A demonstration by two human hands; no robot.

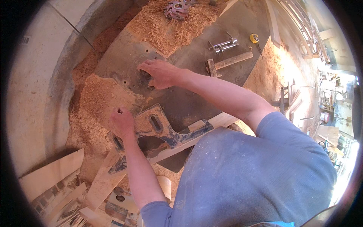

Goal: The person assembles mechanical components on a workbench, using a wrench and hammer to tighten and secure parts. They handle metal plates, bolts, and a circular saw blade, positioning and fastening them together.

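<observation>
My left hand (123, 123) is closed in a fist above the left part of a slotted metal bracket (145, 124) dusted with wood shavings. Whatever the fist holds, if anything, is hidden. Farther off, my right hand (160, 73) reaches across the dark machine table (193, 90). Its fingers and thumb curl around a dark round spot in the tabletop, and what lies between them cannot be made out. To the right of that hand are a wooden-handled hammer (233, 60) and a shiny metal fitting with rods (224, 45).
Shavings (166, 32) heap at the far side, with a toothed cutter head (176, 10) on them. A yellow tape measure (254, 38) lies near the table's right edge. Boards (53, 174) lean at the lower left, beside a concrete wall (32, 102).
</observation>
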